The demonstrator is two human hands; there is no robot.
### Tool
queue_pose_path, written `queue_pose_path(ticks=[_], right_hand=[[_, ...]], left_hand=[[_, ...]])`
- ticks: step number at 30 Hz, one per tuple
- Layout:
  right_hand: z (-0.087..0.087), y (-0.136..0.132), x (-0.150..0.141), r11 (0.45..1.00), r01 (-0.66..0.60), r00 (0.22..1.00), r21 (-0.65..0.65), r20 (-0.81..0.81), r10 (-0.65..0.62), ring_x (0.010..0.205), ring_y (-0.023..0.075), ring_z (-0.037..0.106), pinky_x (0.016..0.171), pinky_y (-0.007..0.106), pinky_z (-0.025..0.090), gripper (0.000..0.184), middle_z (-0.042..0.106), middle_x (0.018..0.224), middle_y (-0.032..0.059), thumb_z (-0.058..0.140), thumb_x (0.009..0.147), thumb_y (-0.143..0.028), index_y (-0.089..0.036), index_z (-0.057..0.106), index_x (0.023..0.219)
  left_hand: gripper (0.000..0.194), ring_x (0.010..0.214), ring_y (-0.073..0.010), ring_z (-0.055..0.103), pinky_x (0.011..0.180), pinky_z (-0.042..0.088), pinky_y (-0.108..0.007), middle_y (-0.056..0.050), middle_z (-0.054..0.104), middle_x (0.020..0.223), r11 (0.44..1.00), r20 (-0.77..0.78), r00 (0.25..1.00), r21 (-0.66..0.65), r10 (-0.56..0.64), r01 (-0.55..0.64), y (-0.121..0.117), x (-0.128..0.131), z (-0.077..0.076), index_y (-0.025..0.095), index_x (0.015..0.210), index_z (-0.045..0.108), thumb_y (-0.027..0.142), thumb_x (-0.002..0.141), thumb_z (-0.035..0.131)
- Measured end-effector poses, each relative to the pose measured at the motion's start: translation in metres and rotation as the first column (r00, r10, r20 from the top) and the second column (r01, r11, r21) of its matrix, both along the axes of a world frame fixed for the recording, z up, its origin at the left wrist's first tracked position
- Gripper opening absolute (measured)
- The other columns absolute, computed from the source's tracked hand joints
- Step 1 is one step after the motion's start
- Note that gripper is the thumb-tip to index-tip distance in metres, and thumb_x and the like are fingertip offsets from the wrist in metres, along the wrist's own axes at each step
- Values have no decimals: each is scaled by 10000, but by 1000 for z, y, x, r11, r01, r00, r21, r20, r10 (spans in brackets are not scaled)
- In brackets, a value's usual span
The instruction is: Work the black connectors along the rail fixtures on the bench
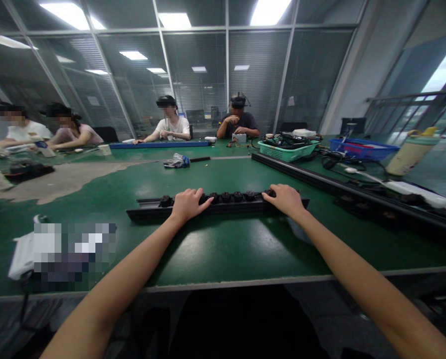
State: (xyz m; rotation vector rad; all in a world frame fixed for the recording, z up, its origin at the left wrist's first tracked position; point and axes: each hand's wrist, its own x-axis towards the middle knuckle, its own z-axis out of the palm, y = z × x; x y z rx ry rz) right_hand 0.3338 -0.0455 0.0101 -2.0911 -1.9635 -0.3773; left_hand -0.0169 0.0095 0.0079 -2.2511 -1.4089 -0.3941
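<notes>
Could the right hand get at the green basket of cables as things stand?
Probably not without leaning forward. The right hand rests on a black knobbed bar, and the basket sits well across the table, beyond the end of a long black rail. The rail looks low, so it would hardly block an arm.

**Matt black rail [217, 208] on glossy green bench mat [223, 249]**
Rail looks like coated metal, with dark matt plastic knobs [238, 196] along it. Mat is smooth, rubbery, and worn to a rough grey patch [66, 180] at left. Green plastic basket [271, 152] has mesh sides, blue plastic tray [363, 148] looks semi-gloss, glass partition [256, 75] is smooth.
</notes>
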Motion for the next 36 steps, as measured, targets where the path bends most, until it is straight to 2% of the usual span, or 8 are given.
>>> queue_pose_path(ticks=[14, 36], right_hand=[[2, 0, 1, 1000, 6, 999, -20, -42, -7, 1041, 255, 661, 812, 316, 433, 408, 738, 1110, 116, 501, 1018, -539, -203, 727, 1074], [1, -1, 2, 1000, 9, 998, -16, -56, -10, 1029, 256, 666, 791, 319, 441, 391, 739, 1098, 113, 510, 1017, -532, -204, 722, 1039]], left_hand=[[658, 919, -308, 691, 669, 407, -335, -168, 748, 1000, 1000, 14, 1000, -30, 3, -3, -2, 0, 2, 187, 1026, 676, 712, 1018, 280], [670, 907, -312, 692, 658, 403, -342, -155, 744, 975, 1000, -2, 1000, -3, 7, -7, 0, 0, -1, 190, 1011, 672, 718, 1021, 260]])
